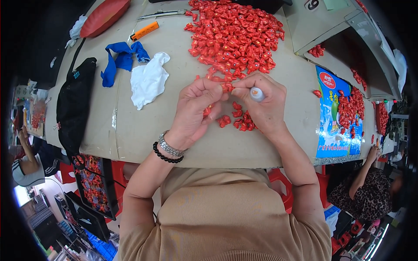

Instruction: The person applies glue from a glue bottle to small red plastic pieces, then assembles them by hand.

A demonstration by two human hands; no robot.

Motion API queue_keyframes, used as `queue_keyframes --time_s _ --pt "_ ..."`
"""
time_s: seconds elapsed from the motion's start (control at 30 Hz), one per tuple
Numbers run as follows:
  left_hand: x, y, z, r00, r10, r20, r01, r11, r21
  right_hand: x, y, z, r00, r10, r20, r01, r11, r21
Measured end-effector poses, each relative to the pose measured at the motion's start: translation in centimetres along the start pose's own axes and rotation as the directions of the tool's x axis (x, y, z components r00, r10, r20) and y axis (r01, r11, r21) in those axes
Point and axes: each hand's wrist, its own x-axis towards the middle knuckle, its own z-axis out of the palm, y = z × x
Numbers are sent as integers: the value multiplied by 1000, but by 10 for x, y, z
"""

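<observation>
Over the table, my left hand (191, 108) pinches a small glossy red plastic figure (227, 87) between thumb and fingers. Another red figure (207, 111) shows in the curl of its lower fingers. My right hand (266, 104) is closed around a whitish pen-like tool (257, 94), seen almost end-on. Its thumb and forefinger meet the right side of the pinched figure; the tool's tip is hidden. Just below the hands lies a small group of red figures (246, 123). A large heap of the same figures (237, 37) spreads out beyond them.
A white cloth (149, 80), a blue cloth strip (116, 61), an orange lighter (145, 31) and a red dish (104, 18) lie leftward, beside a black bag (78, 104). At right, a metal box (370, 48) stands behind a blue printed sheet (333, 126) bearing figures. People work on both sides.
</observation>
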Motion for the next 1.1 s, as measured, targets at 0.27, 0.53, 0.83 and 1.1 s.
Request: queue_keyframes --time_s 0.27,0.53,0.83,1.1 --pt "-3 -3 3 995 98 -16 -96 991 97 -2 1 -2 997 -50 52 51 999 -15" --pt "1 -2 -3 997 76 11 -76 989 127 0 10 3 993 -106 57 106 994 9" --pt "-1 -1 -1 995 102 -17 -99 986 136 -4 14 3 984 -157 79 153 987 55" --pt "-7 -5 1 996 94 10 -95 987 130 -11 9 1 986 -122 110 106 984 141"
